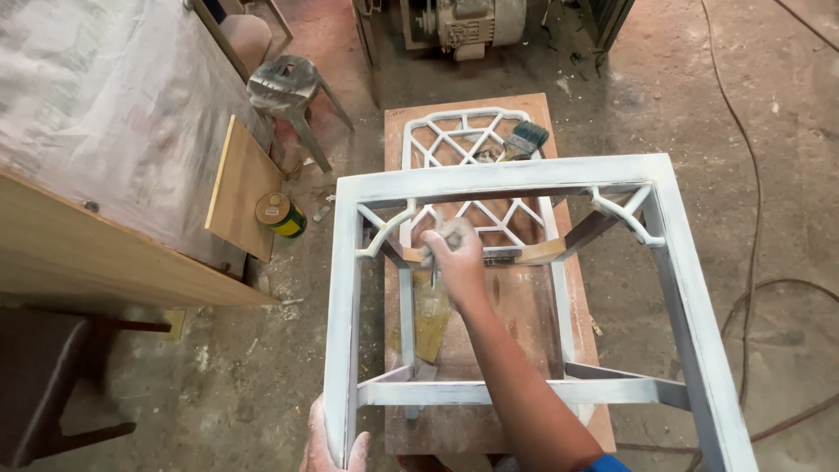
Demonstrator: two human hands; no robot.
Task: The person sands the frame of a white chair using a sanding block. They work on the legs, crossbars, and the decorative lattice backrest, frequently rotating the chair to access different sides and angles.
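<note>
Frame: a white-primed square wooden frame (524, 179), patchy grey in places, stands on a reddish-brown board (516, 306) on the floor; its open top faces the camera.
Frame details: curved white brackets sit in the upper corners, and slanted braces tie the lower rail to the side posts.
Left hand (336, 441): at the bottom edge of the view, fingers wrapped around the lower end of the frame's left post, dusted white.
Right hand (453, 249): reaches through the open top of the frame, fingers curled shut around something small; what it grips is too hidden to tell. It is near the inner rail beside the left bracket.
Lattice panel (472, 144): a white fretwork piece lies flat on the board, beyond and under the frame.
Brush (526, 138): a dark-bristled paintbrush rests on the far right part of the lattice panel.
Tin (281, 214): a round can with a yellow and green side stands on the floor left of the frame, just beside a leaning plywood sheet (240, 185).
Stool (284, 86): a grey metal stool stands behind the tin.
Desk (96, 175): a large wooden desk fills the left side.
Cables (756, 218): thin cables trail over the dusty floor on the right.
</note>
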